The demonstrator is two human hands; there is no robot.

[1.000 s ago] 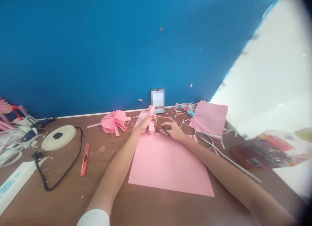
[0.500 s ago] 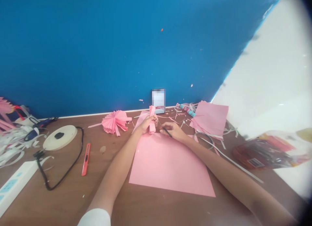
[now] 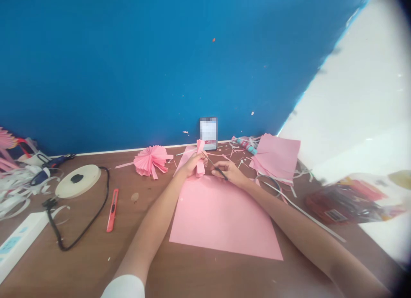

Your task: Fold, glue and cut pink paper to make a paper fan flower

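My left hand is closed around a narrow, upright bundle of folded pink paper. Just to its right, my right hand grips scissors with dark handles. Their thin blades point up and left at the bundle; whether they touch the paper is too small to tell. Beneath both hands lies a large flat pink sheet. A pleated pink paper fan flower rests on the table left of my left hand.
Left on the table are a red box cutter, a cream disc with a black cord, and a white power strip. A phone-like screen leans on the blue wall. Pink sheets, paper scraps and a plastic bag occupy the right.
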